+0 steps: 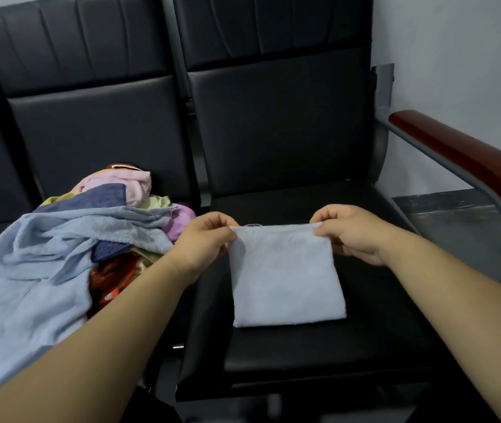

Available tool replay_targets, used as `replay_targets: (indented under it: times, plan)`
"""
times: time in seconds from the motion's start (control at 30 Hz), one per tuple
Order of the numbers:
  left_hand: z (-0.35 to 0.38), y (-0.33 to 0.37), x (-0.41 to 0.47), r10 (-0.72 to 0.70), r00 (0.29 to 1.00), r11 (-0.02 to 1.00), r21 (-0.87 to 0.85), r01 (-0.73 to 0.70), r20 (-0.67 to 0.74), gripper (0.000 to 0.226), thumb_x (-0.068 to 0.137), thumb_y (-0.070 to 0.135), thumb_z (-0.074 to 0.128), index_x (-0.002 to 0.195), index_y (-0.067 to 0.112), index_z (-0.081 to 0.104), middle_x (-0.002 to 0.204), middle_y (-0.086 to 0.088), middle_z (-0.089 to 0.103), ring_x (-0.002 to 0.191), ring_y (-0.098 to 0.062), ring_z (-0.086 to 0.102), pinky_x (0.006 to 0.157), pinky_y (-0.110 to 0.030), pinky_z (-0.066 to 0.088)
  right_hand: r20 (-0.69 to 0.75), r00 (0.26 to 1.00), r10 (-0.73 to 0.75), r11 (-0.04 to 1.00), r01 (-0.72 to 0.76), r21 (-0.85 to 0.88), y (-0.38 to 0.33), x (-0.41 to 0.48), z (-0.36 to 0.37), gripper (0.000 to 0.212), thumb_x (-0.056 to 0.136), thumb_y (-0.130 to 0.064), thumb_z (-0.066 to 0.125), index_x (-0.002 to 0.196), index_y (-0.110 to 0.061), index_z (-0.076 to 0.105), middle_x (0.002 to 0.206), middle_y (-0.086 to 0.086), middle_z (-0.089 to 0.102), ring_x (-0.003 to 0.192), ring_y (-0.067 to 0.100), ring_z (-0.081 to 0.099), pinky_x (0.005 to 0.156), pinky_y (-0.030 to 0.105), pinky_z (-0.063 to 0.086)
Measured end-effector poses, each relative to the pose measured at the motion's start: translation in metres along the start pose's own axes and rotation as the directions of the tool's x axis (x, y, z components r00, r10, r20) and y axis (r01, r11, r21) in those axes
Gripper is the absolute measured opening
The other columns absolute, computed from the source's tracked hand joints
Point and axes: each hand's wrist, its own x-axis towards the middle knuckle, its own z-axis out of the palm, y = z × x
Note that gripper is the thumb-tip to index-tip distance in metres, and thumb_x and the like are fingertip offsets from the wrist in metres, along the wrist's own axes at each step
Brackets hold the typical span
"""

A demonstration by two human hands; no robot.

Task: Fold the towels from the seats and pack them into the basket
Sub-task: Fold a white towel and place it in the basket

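A light blue towel [285, 279], folded into a rough square, lies on the right black seat [319, 361]. My left hand [205, 242] pinches its far left corner and my right hand [352, 235] pinches its far right corner, lifting the far edge slightly off the cushion. A heap of unfolded towels [60, 245] in light blue, dark blue, pink, purple, yellow and red covers the left seat beside it. No basket is in view.
The row of black padded seats [96, 132] has tall backrests. A red-brown wooden armrest [468, 166] on a grey metal frame bounds the right seat. Beyond it are a white wall and a grey surface [450, 215].
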Motion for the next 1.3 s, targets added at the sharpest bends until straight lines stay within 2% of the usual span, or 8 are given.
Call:
replay_targets:
  times: [0.27, 0.43, 0.63, 0.83, 0.97, 1.03, 1.13, 1.3]
  plan:
    - [0.021, -0.041, 0.061, -0.014, 0.964, 0.988, 0.142, 0.054, -0.264, 0.011, 0.092, 0.012, 0.066, 0.094, 0.023, 0.067, 0.091, 0.002, 0.07, 0.082, -0.013, 0.063, 0.07, -0.026, 0.049, -0.231, 0.969, -0.093, 0.978, 0.046, -0.203, 0.018, 0.056, 0.01, 0.013, 0.091, -0.017, 0.069, 0.098, -0.028, 0.071, 0.095, 0.001, 0.075, 0.094, 0.021, 0.07, 0.086, 0.038, 0.059]
    - [0.038, -0.075, 0.067, 0.106, 0.969, 0.758, 0.649, 0.066, -0.223, 0.01, 0.099, 0.029, 0.054, 0.108, 0.026, 0.059, 0.098, 0.01, 0.063, 0.086, -0.013, 0.059, 0.073, -0.03, 0.043, -0.29, 0.95, -0.115, 0.863, -0.049, -0.502, 0.042, 0.086, 0.016, 0.005, 0.09, -0.033, 0.071, 0.091, -0.032, 0.067, 0.087, -0.01, 0.071, 0.082, 0.012, 0.068, 0.073, 0.034, 0.058]
    - [0.037, -0.069, 0.061, 0.19, 0.952, 0.746, 0.666, 0.018, -0.239, 0.018, 0.097, 0.026, 0.058, 0.115, 0.027, 0.057, 0.112, 0.006, 0.053, 0.093, -0.015, 0.057, 0.078, -0.032, 0.049, -0.326, 0.928, -0.179, 0.835, -0.032, -0.55, 0.044, 0.085, 0.021, 0.015, 0.089, -0.038, 0.073, 0.096, -0.031, 0.061, 0.094, -0.009, 0.064, 0.083, 0.011, 0.063, 0.075, 0.035, 0.058]
    - [0.038, -0.04, 0.016, 0.291, 0.943, 0.671, 0.669, -0.32, 0.159, 0.01, 0.091, 0.025, 0.062, 0.099, 0.029, 0.06, 0.087, 0.011, 0.063, 0.079, -0.009, 0.058, 0.074, -0.032, 0.05, -0.128, 0.946, -0.296, 0.734, 0.139, -0.665, 0.022, 0.032, 0.036, 0.009, 0.09, -0.023, 0.062, 0.089, -0.032, 0.061, 0.089, -0.011, 0.062, 0.079, 0.011, 0.06, 0.07, 0.032, 0.054]
    - [0.03, -0.066, -0.01, 0.168, 0.879, 0.555, 0.694, -0.458, 0.446, 0.038, 0.094, 0.057, 0.046, 0.123, 0.036, 0.056, 0.12, 0.02, 0.056, 0.114, -0.006, 0.051, 0.1, -0.033, 0.042, 0.23, 0.941, -0.247, 0.592, 0.334, -0.733, 0.046, -0.011, 0.045, 0.025, 0.087, -0.048, 0.066, 0.11, -0.04, 0.062, 0.109, -0.023, 0.062, 0.103, -0.001, 0.055, 0.093, 0.024, 0.048]
    - [0.025, -0.074, -0.019, 0.152, 0.875, 0.512, 0.721, -0.467, 0.46, 0.052, 0.091, 0.067, 0.04, 0.136, 0.039, 0.047, 0.134, 0.024, 0.046, 0.127, -0.004, 0.042, 0.106, -0.036, 0.037, 0.279, 0.91, -0.306, 0.481, 0.401, -0.78, 0.062, -0.018, 0.044, 0.042, 0.089, -0.057, 0.063, 0.127, -0.041, 0.058, 0.124, -0.026, 0.056, 0.116, -0.002, 0.047, 0.102, 0.02, 0.04]
    - [0.024, -0.075, -0.029, 0.118, 0.881, 0.472, 0.755, -0.456, 0.458, 0.066, 0.085, 0.07, 0.043, 0.145, 0.042, 0.04, 0.144, 0.025, 0.038, 0.135, -0.003, 0.034, 0.111, -0.037, 0.032, 0.229, 0.871, -0.435, 0.456, 0.432, -0.778, 0.076, -0.023, 0.045, 0.037, 0.096, -0.047, 0.064, 0.132, -0.038, 0.062, 0.125, -0.022, 0.062, 0.119, 0.001, 0.05, 0.098, 0.017, 0.038]
    - [0.025, -0.067, -0.027, 0.106, 0.925, 0.677, 0.654, -0.336, 0.365, 0.049, 0.078, 0.05, 0.067, 0.126, 0.046, 0.054, 0.119, 0.027, 0.058, 0.113, 0.001, 0.051, 0.101, -0.033, 0.042, 0.154, 0.941, -0.303, 0.643, 0.321, -0.696, 0.051, -0.019, 0.038, 0.01, 0.094, -0.038, 0.067, 0.101, -0.043, 0.069, 0.084, -0.021, 0.067, 0.079, 0.0, 0.06, 0.07, 0.021, 0.045]
